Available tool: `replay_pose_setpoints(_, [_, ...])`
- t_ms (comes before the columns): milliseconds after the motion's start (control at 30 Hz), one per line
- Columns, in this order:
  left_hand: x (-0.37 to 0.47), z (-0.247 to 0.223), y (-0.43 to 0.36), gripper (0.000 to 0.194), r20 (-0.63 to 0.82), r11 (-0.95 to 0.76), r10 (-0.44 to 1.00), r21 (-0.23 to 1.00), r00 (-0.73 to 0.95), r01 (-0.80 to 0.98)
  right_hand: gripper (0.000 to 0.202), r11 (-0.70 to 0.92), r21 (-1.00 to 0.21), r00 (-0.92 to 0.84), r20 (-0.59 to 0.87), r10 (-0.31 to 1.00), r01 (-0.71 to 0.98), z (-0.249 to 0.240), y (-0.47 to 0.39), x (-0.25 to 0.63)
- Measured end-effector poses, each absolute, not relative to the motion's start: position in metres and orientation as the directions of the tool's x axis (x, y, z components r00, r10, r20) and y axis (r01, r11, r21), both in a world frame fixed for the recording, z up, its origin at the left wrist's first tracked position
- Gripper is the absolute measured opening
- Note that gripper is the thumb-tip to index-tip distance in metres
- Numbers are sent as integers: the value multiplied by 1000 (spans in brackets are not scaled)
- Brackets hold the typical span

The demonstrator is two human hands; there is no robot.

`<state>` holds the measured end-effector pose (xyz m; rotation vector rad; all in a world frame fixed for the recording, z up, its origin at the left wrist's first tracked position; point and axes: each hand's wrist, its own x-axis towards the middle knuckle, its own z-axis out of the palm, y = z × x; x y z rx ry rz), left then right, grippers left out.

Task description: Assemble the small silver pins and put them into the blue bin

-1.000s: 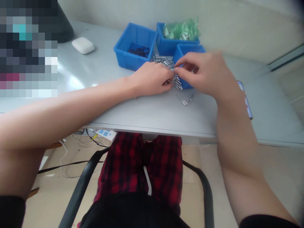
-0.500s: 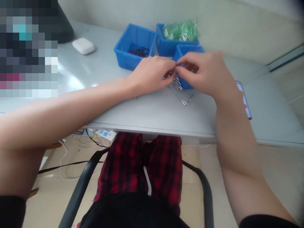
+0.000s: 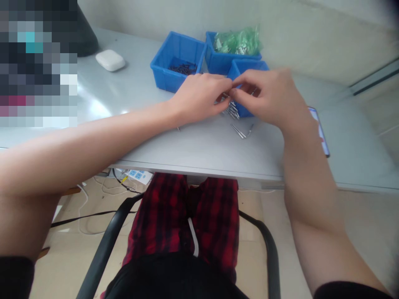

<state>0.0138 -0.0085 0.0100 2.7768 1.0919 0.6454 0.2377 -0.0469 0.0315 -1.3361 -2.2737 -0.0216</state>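
My left hand (image 3: 199, 97) and my right hand (image 3: 269, 97) meet fingertip to fingertip above a heap of small silver metal pins (image 3: 231, 110) on the grey table (image 3: 187, 145). Both pinch something small between them; it is too blurred and hidden to make out. Two loose pins (image 3: 240, 131) lie just in front of the heap. Right behind my hands stands a small blue bin (image 3: 247, 66), partly covered by my right hand.
At the back, a blue bin (image 3: 177, 62) holds dark small parts and another blue bin (image 3: 232, 52) holds green bagged parts. A white case (image 3: 110, 60) lies back left. A phone (image 3: 319, 131) lies right of my right arm. Chair arms and cables show below the table edge.
My left hand lifted off the pin heap and rose a little to meet my right fingertips. My right hand barely moved.
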Motion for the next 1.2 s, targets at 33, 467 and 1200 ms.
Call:
replay_pose_setpoints(33, [14, 10, -8, 45, 350, -742, 666, 232, 658, 628, 14, 517, -237, -393, 418, 819, 823, 32, -47, 237])
replay_pose_setpoints(467, [17, 12, -10, 43, 292, -727, 682, 175, 670, 664, 15, 520, -244, -395, 419, 818, 819, 34, -50, 235])
replay_pose_setpoints(1200, [17, 12, -12, 41, 251, -733, 680, 189, 689, 654, 13, 493, -255, -380, 385, 841, 832, 37, -52, 233])
